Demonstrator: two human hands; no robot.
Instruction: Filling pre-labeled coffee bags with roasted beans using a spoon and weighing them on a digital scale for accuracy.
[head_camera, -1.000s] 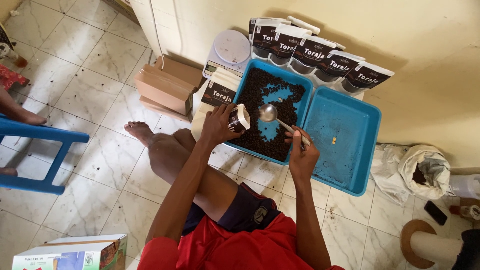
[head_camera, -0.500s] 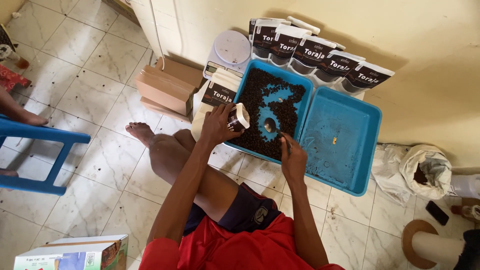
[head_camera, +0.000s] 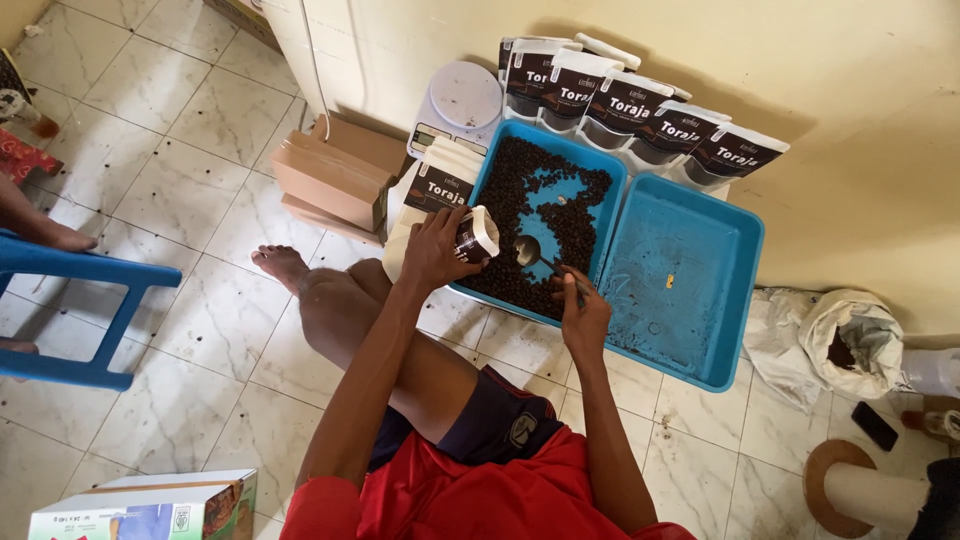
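Observation:
My left hand (head_camera: 437, 249) grips an open dark pouch (head_camera: 475, 237), tilted over the near edge of a blue tray (head_camera: 612, 187) full of dark coffee beans (head_camera: 520, 200). My right hand (head_camera: 584, 312) holds a metal spoon (head_camera: 535, 254) by its handle, its bowl lying among the beans just right of the pouch mouth. A second, almost bare blue tray (head_camera: 737, 300) sits to the right. My bare leg stretches along the floor beneath my left arm.
Several filled dark pouches (head_camera: 640, 105) lean on the wall behind the trays. A white scale (head_camera: 458, 105), flat pouches and brown boxes (head_camera: 335, 180) lie to the left. A blue plastic chair (head_camera: 80, 310), a white sack (head_camera: 840, 340) and a phone (head_camera: 874, 426) are nearby.
My right hand dipped the spoon down into the beans and has brought it back beside the pouch mouth. The left hand has kept the pouch in place.

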